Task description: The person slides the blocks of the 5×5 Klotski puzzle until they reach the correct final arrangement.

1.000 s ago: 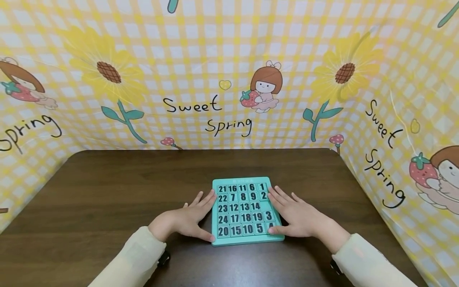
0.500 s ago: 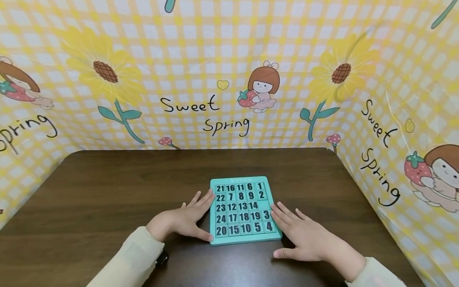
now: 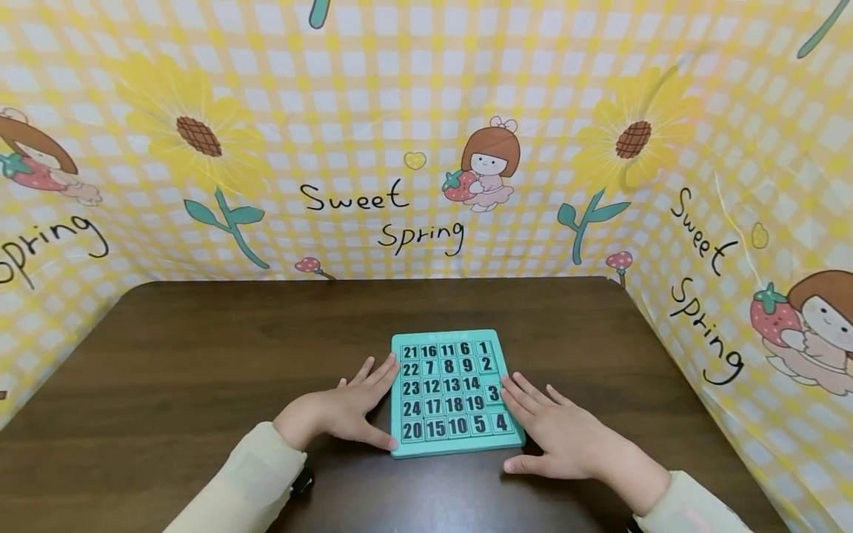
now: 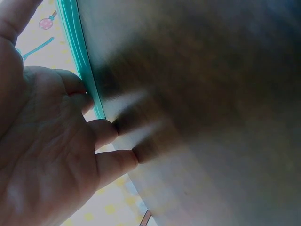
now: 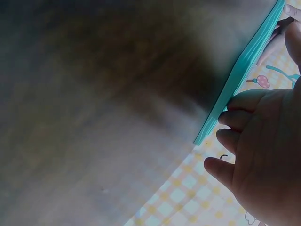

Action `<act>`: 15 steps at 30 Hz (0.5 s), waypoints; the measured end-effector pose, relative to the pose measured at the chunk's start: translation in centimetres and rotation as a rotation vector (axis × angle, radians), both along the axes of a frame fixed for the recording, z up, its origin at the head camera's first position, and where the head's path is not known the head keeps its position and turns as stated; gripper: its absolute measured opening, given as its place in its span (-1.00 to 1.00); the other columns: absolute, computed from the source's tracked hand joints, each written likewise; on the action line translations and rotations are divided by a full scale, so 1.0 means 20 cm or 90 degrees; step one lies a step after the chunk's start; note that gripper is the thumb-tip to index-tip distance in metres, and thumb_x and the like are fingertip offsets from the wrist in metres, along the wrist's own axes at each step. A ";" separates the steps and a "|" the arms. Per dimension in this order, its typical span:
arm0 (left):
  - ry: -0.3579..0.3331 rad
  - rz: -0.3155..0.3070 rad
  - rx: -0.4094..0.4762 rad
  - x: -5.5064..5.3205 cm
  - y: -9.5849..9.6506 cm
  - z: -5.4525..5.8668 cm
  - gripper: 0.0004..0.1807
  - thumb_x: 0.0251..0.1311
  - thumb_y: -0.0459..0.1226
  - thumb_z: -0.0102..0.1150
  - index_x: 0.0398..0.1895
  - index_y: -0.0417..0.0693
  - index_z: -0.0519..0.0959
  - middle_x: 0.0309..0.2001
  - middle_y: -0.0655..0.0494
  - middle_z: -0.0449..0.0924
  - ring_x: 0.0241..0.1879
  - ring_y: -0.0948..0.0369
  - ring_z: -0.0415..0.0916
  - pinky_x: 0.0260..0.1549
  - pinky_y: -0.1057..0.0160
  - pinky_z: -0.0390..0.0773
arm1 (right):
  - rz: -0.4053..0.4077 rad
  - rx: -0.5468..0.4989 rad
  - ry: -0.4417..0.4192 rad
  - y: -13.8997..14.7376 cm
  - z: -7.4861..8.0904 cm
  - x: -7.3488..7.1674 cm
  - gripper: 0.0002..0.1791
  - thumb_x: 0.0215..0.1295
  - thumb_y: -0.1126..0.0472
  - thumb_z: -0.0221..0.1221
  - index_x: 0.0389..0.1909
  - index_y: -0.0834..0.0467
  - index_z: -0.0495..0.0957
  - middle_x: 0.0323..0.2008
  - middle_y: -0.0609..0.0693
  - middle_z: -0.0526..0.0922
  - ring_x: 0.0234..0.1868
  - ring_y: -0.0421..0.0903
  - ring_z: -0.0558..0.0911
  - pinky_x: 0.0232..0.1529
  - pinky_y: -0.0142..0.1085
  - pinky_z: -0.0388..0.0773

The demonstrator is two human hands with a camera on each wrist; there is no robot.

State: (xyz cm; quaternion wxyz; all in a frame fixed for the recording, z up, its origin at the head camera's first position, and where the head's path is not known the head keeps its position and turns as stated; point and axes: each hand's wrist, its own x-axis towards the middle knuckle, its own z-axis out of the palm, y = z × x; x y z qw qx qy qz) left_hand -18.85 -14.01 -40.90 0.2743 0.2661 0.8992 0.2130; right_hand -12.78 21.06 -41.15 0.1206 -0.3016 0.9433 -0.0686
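A turquoise sliding number puzzle lies flat on the table, numbered tiles filling its frame. In the right column, tile 3 sits between tile 2 and tile 4, with a narrow gap above and below it. My left hand rests against the puzzle's left side, fingers extended and thumb at the lower left corner. The fingertips of my right hand are at the right edge of tile 3, its thumb spread out below the frame. Both wrist views show the puzzle's side edge beside the fingers.
The dark wooden table extends around the puzzle. A yellow checked cloth with printed flowers and figures stands behind and along the sides of the table.
My right hand has drawn back from the right edge, its thumb leaving tile 4. Tile 3 has slid partway up the right column with the right fingertips. The left hand stays put.
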 end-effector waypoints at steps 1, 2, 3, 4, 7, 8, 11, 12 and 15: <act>0.000 0.000 0.000 0.00 0.00 0.00 0.31 0.06 0.22 0.36 0.62 -0.02 -0.30 0.63 0.05 -0.52 0.58 -0.14 -0.59 0.32 -0.53 -0.24 | 0.000 0.001 -0.001 0.00 0.00 -0.01 0.11 0.25 -0.54 -0.06 0.55 0.21 0.06 0.59 0.09 -0.02 0.61 0.08 -0.06 0.45 0.24 0.09; 0.000 0.000 -0.001 0.00 0.00 0.00 0.31 0.06 0.22 0.36 0.62 -0.02 -0.29 0.63 0.05 -0.52 0.58 -0.14 -0.59 0.32 -0.53 -0.23 | -0.001 0.002 -0.001 0.00 0.00 -0.01 0.11 0.25 -0.54 -0.05 0.55 0.21 0.06 0.60 0.09 -0.02 0.61 0.08 -0.06 0.45 0.24 0.09; 0.000 -0.001 -0.002 0.00 0.00 0.00 0.31 0.06 0.22 0.36 0.62 -0.03 -0.29 0.63 0.05 -0.52 0.58 -0.14 -0.59 0.31 -0.54 -0.23 | -0.001 0.005 -0.001 0.00 0.00 -0.02 0.11 0.25 -0.54 -0.06 0.55 0.21 0.06 0.60 0.09 -0.02 0.61 0.08 -0.06 0.45 0.24 0.10; -0.001 -0.001 -0.002 0.00 0.00 0.01 0.31 0.06 0.21 0.36 0.62 -0.03 -0.29 0.63 0.05 -0.52 0.58 -0.14 -0.59 0.31 -0.54 -0.23 | -0.001 0.008 0.000 0.00 0.00 -0.02 0.11 0.25 -0.54 -0.06 0.55 0.21 0.06 0.59 0.09 -0.02 0.61 0.08 -0.06 0.45 0.24 0.10; -0.002 -0.002 0.000 0.00 0.00 0.01 0.31 0.06 0.21 0.37 0.62 -0.05 -0.29 0.63 0.05 -0.51 0.58 -0.14 -0.58 0.31 -0.54 -0.23 | -0.003 0.011 0.002 -0.01 0.00 -0.04 0.11 0.26 -0.53 -0.05 0.55 0.22 0.06 0.59 0.10 -0.02 0.61 0.09 -0.06 0.44 0.25 0.11; -0.002 -0.002 0.000 0.00 0.01 0.01 0.30 0.06 0.21 0.37 0.62 -0.05 -0.28 0.63 0.05 -0.52 0.58 -0.14 -0.58 0.31 -0.54 -0.22 | -0.003 0.012 0.002 -0.01 0.00 -0.05 0.11 0.26 -0.53 -0.04 0.55 0.22 0.05 0.59 0.10 -0.02 0.61 0.09 -0.06 0.44 0.25 0.10; -0.002 -0.003 0.002 0.00 0.00 0.00 0.30 0.06 0.21 0.37 0.62 -0.05 -0.28 0.63 0.04 -0.52 0.58 -0.14 -0.59 0.31 -0.54 -0.22 | -0.002 0.008 -0.001 -0.01 0.01 -0.07 0.11 0.26 -0.52 -0.04 0.55 0.23 0.05 0.59 0.13 -0.01 0.61 0.12 -0.05 0.43 0.27 0.10; -0.002 -0.003 0.002 0.00 0.00 0.00 0.30 0.06 0.21 0.37 0.62 -0.05 -0.28 0.63 0.05 -0.52 0.58 -0.14 -0.59 0.31 -0.54 -0.22 | -0.002 0.007 -0.003 -0.01 0.01 -0.08 0.11 0.26 -0.52 -0.04 0.55 0.23 0.05 0.59 0.13 -0.01 0.61 0.12 -0.05 0.43 0.27 0.10; -0.001 -0.003 0.001 -0.01 0.00 0.00 0.31 0.06 0.22 0.36 0.62 -0.04 -0.29 0.62 0.05 -0.52 0.58 -0.14 -0.59 0.31 -0.54 -0.21 | -0.006 0.009 -0.008 -0.02 0.01 -0.09 0.12 0.25 -0.54 -0.06 0.55 0.22 0.03 0.59 0.13 -0.03 0.61 0.11 -0.07 0.44 0.27 0.08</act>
